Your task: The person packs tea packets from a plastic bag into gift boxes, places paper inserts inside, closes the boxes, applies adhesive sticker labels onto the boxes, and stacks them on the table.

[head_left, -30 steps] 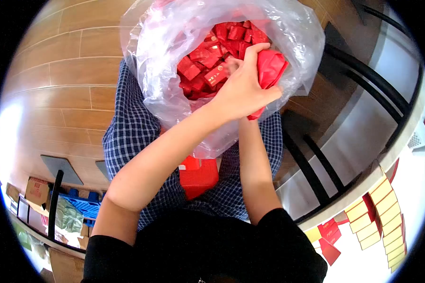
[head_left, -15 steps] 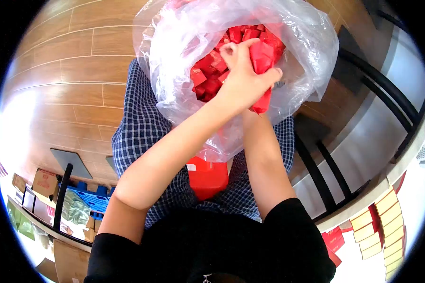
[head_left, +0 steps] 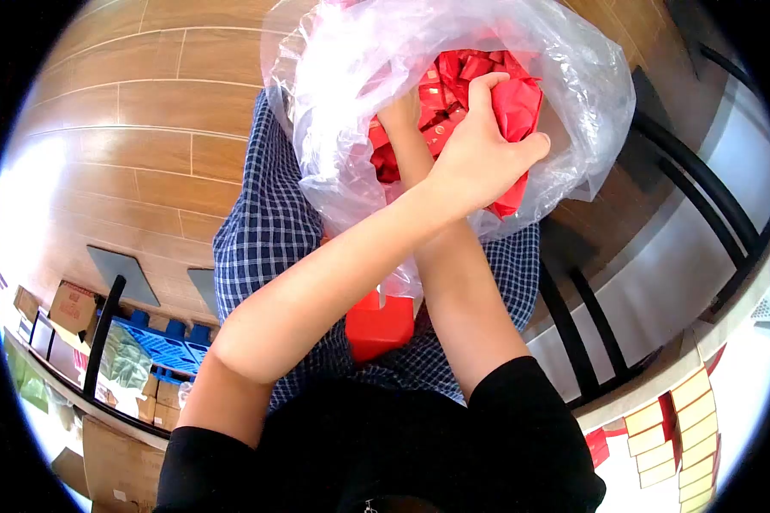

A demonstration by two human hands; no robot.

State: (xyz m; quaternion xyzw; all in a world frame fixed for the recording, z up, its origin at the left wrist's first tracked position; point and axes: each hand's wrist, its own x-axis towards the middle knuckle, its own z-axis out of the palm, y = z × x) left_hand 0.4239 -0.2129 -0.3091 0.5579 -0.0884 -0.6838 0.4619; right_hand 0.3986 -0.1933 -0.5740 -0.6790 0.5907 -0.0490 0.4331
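Observation:
A clear plastic bag (head_left: 573,111) stands wide-mouthed between my knees, holding several small shiny red packets (head_left: 432,98). My left hand (head_left: 483,158) is over the right part of its mouth, thumb and fingers closed around a larger crinkled red pouch (head_left: 517,111). Crossing beneath the left forearm, my right arm reaches into the bag. There my right hand (head_left: 400,111) is by the inner left side, next to the red packets. Its fingers are mostly hidden, so I cannot make out what they touch.
A red container (head_left: 378,329) sits between my thighs below the bag. Black metal legs (head_left: 573,325) stand on the right. At left are a blue pallet (head_left: 158,338) and cardboard boxes (head_left: 75,309). Yellow-and-red boxes (head_left: 693,419) lie at lower right.
My right hand has come out from behind the left wrist and moved up and left into the bag. The left hand, still holding the red pouch, appears slightly further right.

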